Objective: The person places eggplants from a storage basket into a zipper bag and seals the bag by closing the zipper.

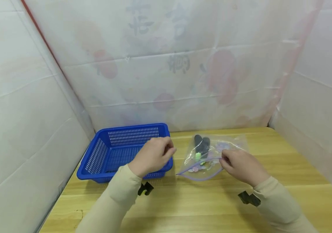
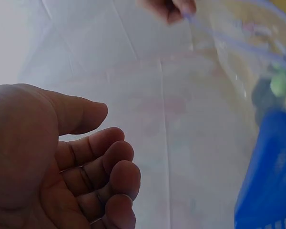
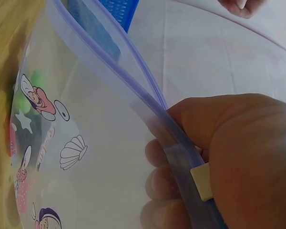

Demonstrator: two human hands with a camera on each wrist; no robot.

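My right hand (image 1: 244, 165) pinches the purple rim of a clear printed zip bag (image 1: 202, 174), thumb on one side and fingers on the other. The right wrist view shows a small cream slider (image 3: 202, 182) beside the thumb and a parted bag mouth. Two dark, long rounded things (image 1: 202, 145) with bright green parts lie inside the bag; their kind is unclear. Over the right side of a blue plastic basket (image 1: 131, 127) hovers my left hand (image 1: 153, 154). Its fingers are loosely bent, with nothing between them in the left wrist view.
The basket stands at the left of the wooden table (image 1: 200, 210), and its visible floor is bare mesh. Pale printed sheets (image 1: 195, 64) wall in the back and both sides. A black piece (image 1: 145, 188) sits at each wrist.
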